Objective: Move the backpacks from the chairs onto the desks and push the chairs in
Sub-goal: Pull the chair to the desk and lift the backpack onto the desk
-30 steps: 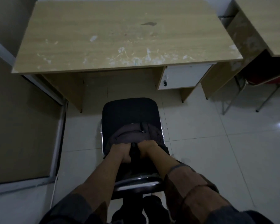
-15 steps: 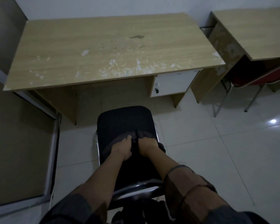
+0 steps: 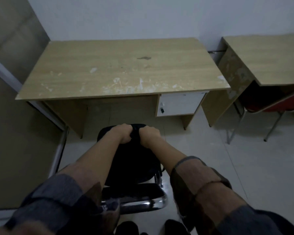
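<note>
A dark backpack (image 3: 132,160) hangs from both my hands, lifted above the black chair (image 3: 134,192) with the chrome frame. My left hand (image 3: 124,134) and my right hand (image 3: 148,135) grip its top side by side, fingers closed on the fabric. The wooden desk (image 3: 122,68) stands just ahead, its scuffed top bare. The chair's seat is mostly hidden under the backpack and my forearms.
A white locked drawer (image 3: 179,104) hangs under the desk's right side. A second desk (image 3: 268,58) stands at the right with a red chair (image 3: 278,106) tucked under it. A glass partition with an aluminium frame (image 3: 59,150) runs along the left. White tiled floor lies to the right.
Both hands have raised the backpack off the chair seat and carried it forward toward the desk. My view has tilted up, showing the back wall.
</note>
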